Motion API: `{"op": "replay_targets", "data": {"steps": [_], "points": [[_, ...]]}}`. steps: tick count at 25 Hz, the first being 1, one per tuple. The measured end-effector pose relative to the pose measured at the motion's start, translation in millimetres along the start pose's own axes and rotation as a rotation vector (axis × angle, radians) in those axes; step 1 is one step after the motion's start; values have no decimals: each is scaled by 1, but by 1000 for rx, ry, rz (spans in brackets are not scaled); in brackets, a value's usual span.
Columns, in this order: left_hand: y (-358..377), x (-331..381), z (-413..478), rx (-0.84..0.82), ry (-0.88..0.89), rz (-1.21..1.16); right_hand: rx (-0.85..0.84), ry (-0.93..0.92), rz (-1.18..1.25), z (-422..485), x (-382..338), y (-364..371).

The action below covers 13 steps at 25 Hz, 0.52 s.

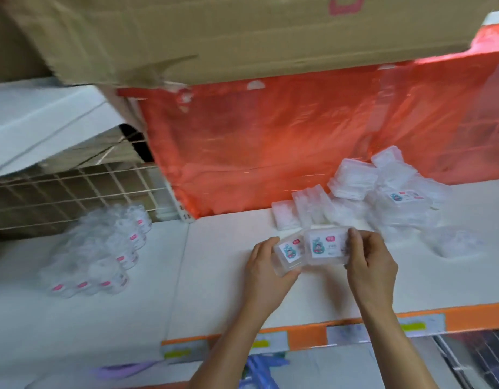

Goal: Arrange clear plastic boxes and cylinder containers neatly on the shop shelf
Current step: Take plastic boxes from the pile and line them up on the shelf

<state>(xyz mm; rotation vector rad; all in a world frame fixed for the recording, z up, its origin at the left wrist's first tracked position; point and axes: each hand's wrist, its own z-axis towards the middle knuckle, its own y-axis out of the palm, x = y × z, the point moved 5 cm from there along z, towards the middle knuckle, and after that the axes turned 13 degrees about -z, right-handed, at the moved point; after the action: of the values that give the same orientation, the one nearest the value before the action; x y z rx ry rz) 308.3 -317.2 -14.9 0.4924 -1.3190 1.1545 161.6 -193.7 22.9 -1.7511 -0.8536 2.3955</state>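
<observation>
Aligning two clear plastic boxes (313, 249) above the shelf (214, 290) | left hand (266, 266) and right hand (369, 265) each pinching one | box heap (383, 197) unsorted | cylinder containers (108, 254) loosely grouped left.

No wording can be read anywhere; everything printed is blurred. A sticker with a teal cartoon figure and a small pink tag is seen on the first clear box (289, 255), gripped in the left hand (266, 272). The same kind of sticker is borne by the second clear box (325, 247), gripped in the right hand (369, 265); the fine dark print beside the figure is not legible. A like sticker is shown on a box in the pile (405, 197) behind. Pink labels are carried by the cylinder containers (124, 248). A red printed mark (346, 5) is cut off on the cardboard carton (242, 32). Tag strips (421, 324) with yellow-green patches are fixed along the shelf edge (467, 313).
</observation>
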Motion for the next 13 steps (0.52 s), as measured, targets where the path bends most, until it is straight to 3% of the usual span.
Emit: {"op": "replay_targets", "data": {"steps": [7,13], "points": [[-139,-26,-49,181,-43,44,-444,-133,154,-103,-68,83],[-248,-32,-100,332,-31,100,-780,-106,330,-193,-115,139]]}}
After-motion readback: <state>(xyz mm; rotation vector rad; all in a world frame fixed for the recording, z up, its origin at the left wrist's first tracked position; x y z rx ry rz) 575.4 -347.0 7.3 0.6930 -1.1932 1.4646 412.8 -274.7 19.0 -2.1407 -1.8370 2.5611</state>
